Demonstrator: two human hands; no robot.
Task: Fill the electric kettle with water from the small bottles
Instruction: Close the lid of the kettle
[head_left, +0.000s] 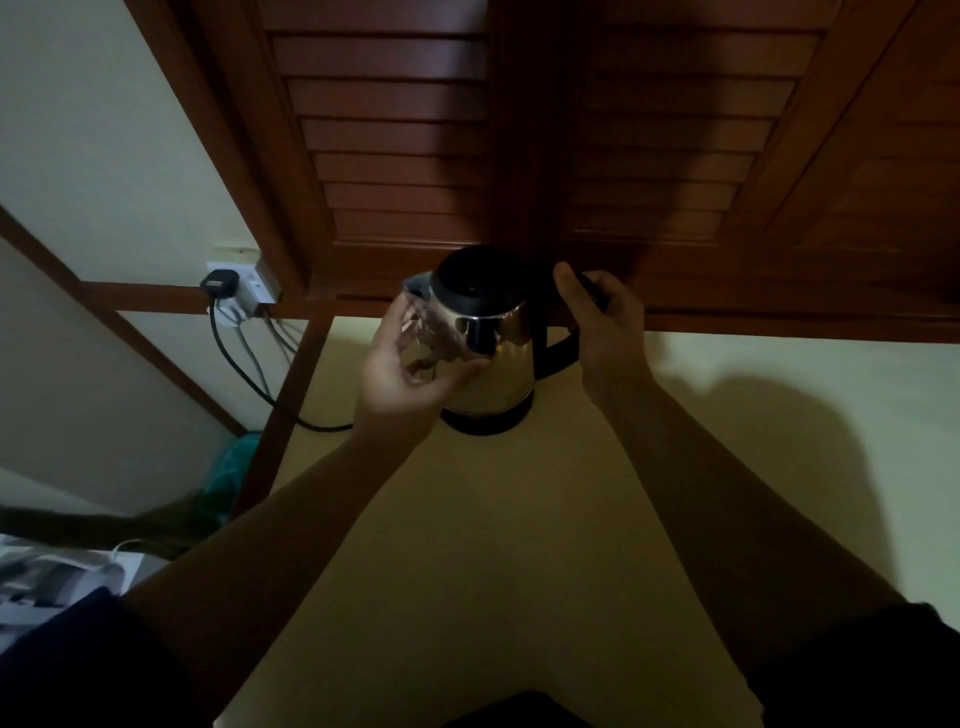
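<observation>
Two hands frame the electric kettle (488, 353), which stands on its black base on the pale surface (519, 519) under the louvred doors (415, 130). Our right hand (605, 332) curls round its handle; our left hand (410, 364) rests fingers spread against its steel side, gripping nothing.

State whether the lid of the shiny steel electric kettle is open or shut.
Shut. The black lid lies flat over the top of the shiny steel electric kettle, hiding the inside; no bottle is in view.
</observation>
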